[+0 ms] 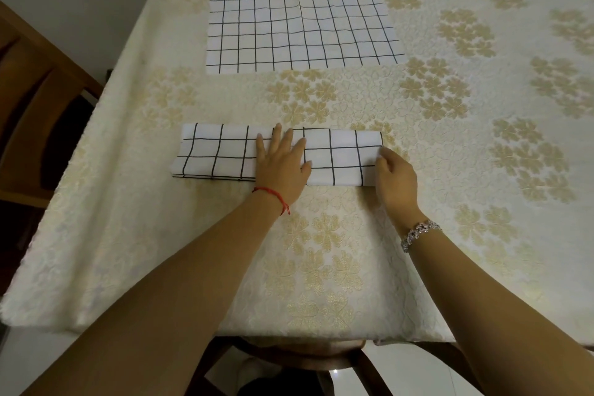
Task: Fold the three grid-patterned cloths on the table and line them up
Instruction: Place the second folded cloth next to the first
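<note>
folded cloth [218,154] under flat left hand [283,164]; right hand [397,180] pinches its rt edge.

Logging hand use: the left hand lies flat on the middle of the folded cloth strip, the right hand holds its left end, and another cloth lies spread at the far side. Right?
One slip: the head view shows the right hand holding the folded cloth strip at its right end, not its left. The left hand is flat on its middle; the spread cloth lies beyond.

Table [450,170]: folded cloth [218,154], flat cloth [299,26]
</note>
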`<state>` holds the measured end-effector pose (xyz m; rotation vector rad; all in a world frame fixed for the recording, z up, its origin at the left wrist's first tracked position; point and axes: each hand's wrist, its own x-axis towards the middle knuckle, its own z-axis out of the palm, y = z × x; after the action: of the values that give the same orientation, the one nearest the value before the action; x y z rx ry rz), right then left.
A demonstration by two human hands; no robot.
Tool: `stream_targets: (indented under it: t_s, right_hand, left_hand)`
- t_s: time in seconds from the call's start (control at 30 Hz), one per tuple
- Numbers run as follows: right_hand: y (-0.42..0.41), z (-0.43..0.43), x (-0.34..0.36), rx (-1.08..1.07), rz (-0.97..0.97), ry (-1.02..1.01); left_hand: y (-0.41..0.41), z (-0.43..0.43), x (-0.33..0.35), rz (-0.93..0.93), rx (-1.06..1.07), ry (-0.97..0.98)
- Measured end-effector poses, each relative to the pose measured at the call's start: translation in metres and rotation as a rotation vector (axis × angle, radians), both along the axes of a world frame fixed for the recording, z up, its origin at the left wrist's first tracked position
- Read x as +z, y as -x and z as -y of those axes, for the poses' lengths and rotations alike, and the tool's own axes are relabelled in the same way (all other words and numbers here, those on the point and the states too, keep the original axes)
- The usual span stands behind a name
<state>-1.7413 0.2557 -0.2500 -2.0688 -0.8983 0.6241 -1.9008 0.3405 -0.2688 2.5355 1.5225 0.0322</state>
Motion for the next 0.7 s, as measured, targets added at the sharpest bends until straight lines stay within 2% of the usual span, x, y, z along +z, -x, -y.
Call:
stream_targets:
  t_s: [0.27, 0.43, 0.5, 0.63, 0.7]
  right_hand:
    - [0.001, 0.0, 0.001, -0.015, -0.013, -0.014]
    - [0.003, 0.003, 0.01, -0.008, -0.015, -0.026]
    - [0.003, 0.004, 0.013, -0.012, -0.034, -0.042]
    - [-0.001, 0.004, 0.019, -0.048, -0.117, -0.094]
    - [-0.001, 0.003, 0.026, -0.07, -0.168, -0.11]
  left_hand:
    - [0.004, -0.003, -0.002, -0.087, 0.004, 0.011]
    - [0.0, -0.007, 0.005, 0.024, 0.043, 0.007]
    - [-0.001, -0.008, 0.008, 0.174, 0.096, 0.009]
    - [-0.001, -0.001, 0.014, 0.694, 0.254, 0.04]
    - [0.0, 0.003, 0.022, 0.877, 0.34, 0.126]
